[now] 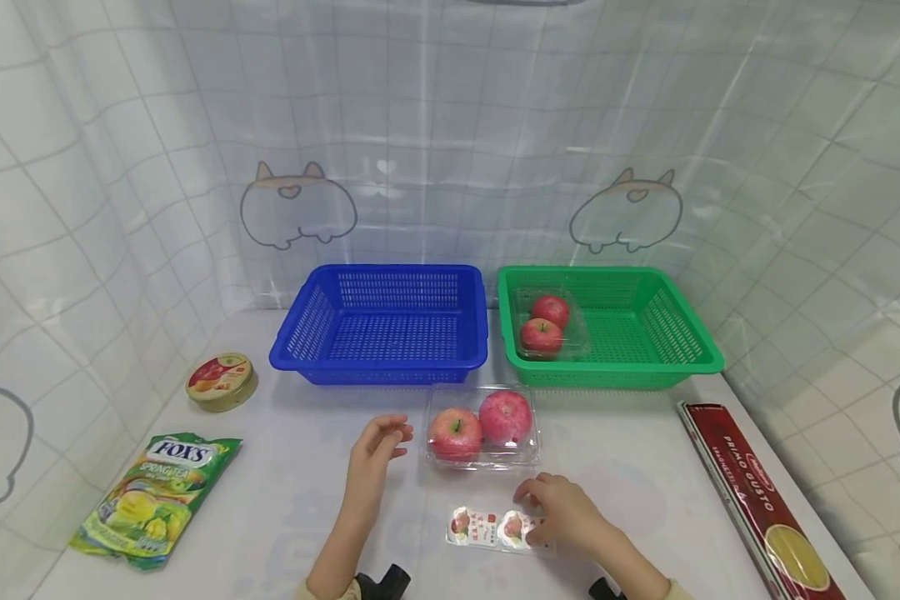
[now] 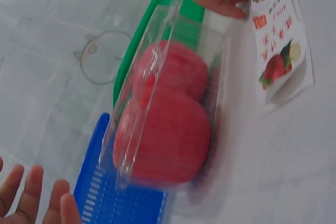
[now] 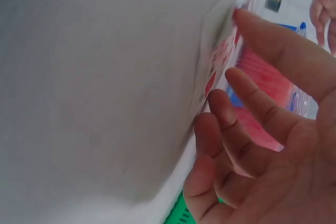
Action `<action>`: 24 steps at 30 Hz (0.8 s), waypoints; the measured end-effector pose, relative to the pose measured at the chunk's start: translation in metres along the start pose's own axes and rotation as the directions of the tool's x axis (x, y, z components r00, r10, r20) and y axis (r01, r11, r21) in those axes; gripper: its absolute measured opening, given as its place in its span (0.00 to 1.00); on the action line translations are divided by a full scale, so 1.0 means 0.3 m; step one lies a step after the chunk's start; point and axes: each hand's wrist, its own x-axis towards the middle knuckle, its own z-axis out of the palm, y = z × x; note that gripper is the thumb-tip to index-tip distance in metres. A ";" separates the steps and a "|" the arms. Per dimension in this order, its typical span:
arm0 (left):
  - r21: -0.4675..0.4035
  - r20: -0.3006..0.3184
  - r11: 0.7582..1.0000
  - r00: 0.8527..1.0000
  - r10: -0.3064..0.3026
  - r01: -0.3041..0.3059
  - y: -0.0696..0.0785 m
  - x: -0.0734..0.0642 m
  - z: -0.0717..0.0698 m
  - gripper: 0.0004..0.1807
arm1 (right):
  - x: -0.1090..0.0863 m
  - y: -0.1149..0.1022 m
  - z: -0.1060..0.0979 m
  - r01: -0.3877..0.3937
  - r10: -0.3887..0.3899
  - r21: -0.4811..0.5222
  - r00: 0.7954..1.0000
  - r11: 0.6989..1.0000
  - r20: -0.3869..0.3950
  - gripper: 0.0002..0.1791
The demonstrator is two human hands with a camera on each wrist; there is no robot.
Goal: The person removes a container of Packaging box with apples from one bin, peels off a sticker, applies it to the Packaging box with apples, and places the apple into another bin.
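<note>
A clear plastic box with two red apples stands on the white table in front of the baskets. Just left of it, my left hand is raised with its fingers loosely bent, holding nothing. Below the box lies a strip of apple stickers, printed with red fruit and red characters. My right hand is over the strip's right end. In the right wrist view its thumb reaches the sticker surface, while the other fingers stay spread apart from the thumb. One sticker edge curls up in the left wrist view.
Behind stand a blue basket and a green basket; the green one holds another clear box of apples. At left are a round tin and a FOX'S candy bag. A red spaghetti pack lies along the right edge.
</note>
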 end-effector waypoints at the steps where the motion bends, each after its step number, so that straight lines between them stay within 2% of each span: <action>1: -0.002 0.014 1.000 1.000 0.013 -0.013 0.002 -0.005 0.006 0.12 | 0.001 -0.002 0.002 0.011 -0.011 0.000 1.000 1.000 0.011 0.22; 6: 0.001 0.125 0.996 0.988 0.089 -0.090 0.001 -0.031 0.043 0.09 | 0.009 -0.011 0.006 0.033 -0.035 0.031 0.997 0.999 0.067 0.23; 8: -0.005 0.194 0.994 0.975 0.108 -0.109 0.000 -0.043 0.058 0.08 | 0.013 -0.014 0.009 0.052 -0.055 0.041 0.995 0.998 0.080 0.21; 10: -0.002 0.283 0.994 0.953 0.106 -0.110 0.000 -0.056 0.071 0.08 | 0.017 -0.016 0.012 0.078 -0.082 0.047 0.993 0.996 0.082 0.19; 13: 0.030 0.437 0.990 0.893 0.111 -0.138 -0.003 -0.070 0.088 0.08 | 0.025 -0.021 0.017 0.097 -0.103 0.070 0.991 0.993 0.089 0.12; 17: 0.151 0.613 0.966 0.787 0.073 -0.208 -0.018 -0.080 0.109 0.09 | 0.034 -0.027 0.021 0.082 -0.094 0.110 0.990 0.991 0.109 0.07; 21: 0.276 0.727 0.931 0.686 -0.040 -0.238 -0.039 -0.089 0.125 0.07 | 0.041 -0.030 0.024 0.067 -0.085 0.154 0.990 0.986 0.117 0.07; 23: 0.324 0.754 0.914 0.650 -0.094 -0.245 -0.052 -0.094 0.131 0.07 | 0.043 -0.029 0.024 0.075 -0.093 0.160 0.990 0.984 0.110 0.07; 24: 0.346 0.761 0.905 0.638 -0.117 -0.247 -0.057 -0.097 0.133 0.09 | 0.044 -0.028 0.024 0.083 -0.100 0.159 0.989 0.984 0.106 0.08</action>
